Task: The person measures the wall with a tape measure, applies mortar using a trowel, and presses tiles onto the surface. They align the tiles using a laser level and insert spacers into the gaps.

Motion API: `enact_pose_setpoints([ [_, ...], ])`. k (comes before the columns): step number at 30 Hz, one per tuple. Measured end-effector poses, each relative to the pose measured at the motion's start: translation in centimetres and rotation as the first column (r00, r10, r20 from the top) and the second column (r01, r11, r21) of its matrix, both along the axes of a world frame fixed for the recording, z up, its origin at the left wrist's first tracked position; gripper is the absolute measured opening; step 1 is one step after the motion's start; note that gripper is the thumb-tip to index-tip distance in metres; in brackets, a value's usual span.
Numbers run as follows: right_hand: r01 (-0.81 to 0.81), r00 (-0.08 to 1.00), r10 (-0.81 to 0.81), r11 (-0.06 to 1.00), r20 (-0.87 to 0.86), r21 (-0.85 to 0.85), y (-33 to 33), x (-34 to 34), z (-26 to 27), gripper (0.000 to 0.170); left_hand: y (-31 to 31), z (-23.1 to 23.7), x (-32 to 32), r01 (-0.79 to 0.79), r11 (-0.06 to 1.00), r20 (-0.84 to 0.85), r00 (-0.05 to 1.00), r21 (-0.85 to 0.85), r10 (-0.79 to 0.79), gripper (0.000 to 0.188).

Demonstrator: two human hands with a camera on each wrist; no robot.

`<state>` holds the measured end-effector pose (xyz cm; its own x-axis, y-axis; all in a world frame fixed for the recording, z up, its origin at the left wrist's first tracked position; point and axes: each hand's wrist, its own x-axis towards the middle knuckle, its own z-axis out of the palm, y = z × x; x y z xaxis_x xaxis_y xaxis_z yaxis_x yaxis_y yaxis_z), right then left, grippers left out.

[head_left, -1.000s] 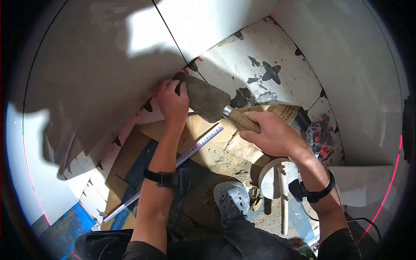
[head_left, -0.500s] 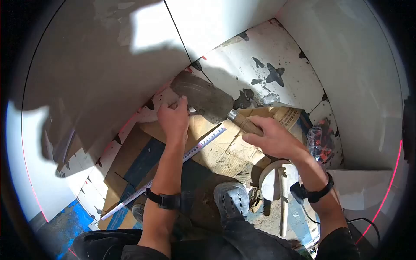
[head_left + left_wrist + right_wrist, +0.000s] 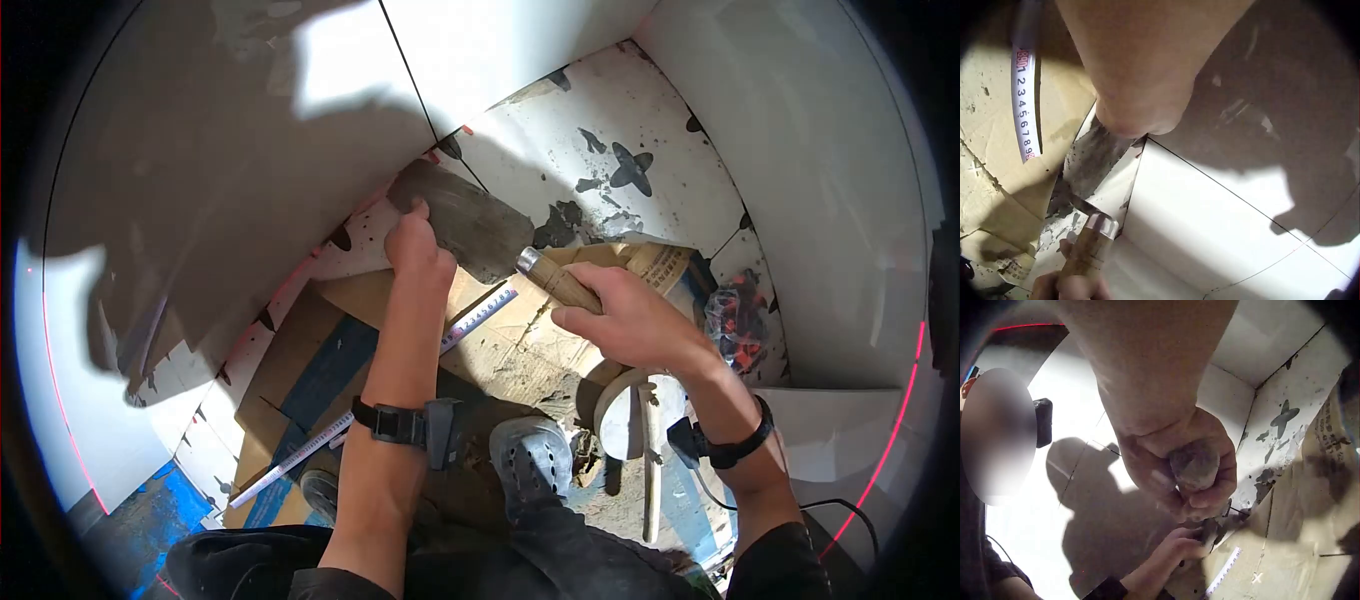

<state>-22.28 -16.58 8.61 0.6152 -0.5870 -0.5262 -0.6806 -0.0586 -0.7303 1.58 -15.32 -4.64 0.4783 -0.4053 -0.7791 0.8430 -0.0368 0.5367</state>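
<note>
Rising beside the trowel, the tiled wall is partly lost in shadow and cut off by the view's edge. White floor, dark-smeared, runs past the trowel to the corner. Cardboard lies nearer the wearer than the trowel, one edge near the blade. Tape measure crosses it, middle hidden by the left forearm. The blade reaches the wall's foot; floor contact unconfirmed. Right hand grasps the handle. Left hand is at the blade; fingers mostly hidden, grip cannot be told.
</note>
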Motion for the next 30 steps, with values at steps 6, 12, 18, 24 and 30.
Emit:
enact_pose_setpoints([
  [6,-0.015,0.994,0.044,0.96,-0.096,0.278,-1.3,0.5,1.4,0.041,-0.2,-1.1,0.2,-0.005,0.996,0.063,0.998,0.093,-0.001,0.041],
  [12,-0.114,0.993,0.116,0.99,-0.029,0.079,-6.0,-0.1,-0.8,0.04,-0.2,-1.1,1.4,0.057,0.99,0.047,0.997,0.13,-0.064,0.05],
  [18,-0.219,0.968,0.244,0.938,0.063,-0.27,-11.5,5.5,-6.8,0.029,-0.1,-1.1,2.5,0.161,0.936,0.06,0.98,0.315,-0.189,0.067],
  [24,-0.2,0.959,0.277,0.809,0.057,-0.553,-13.4,13.0,-12.4,0.02,0.4,-1.5,3.5,0.167,0.948,0.149,0.966,0.272,-0.213,0.062],
  [30,-0.183,0.971,0.237,0.783,0.013,-0.595,-13.1,16.3,-14.7,0.026,0.3,-3.7,5.3,0.297,0.828,0.273,0.845,0.477,-0.46,0.054],
])
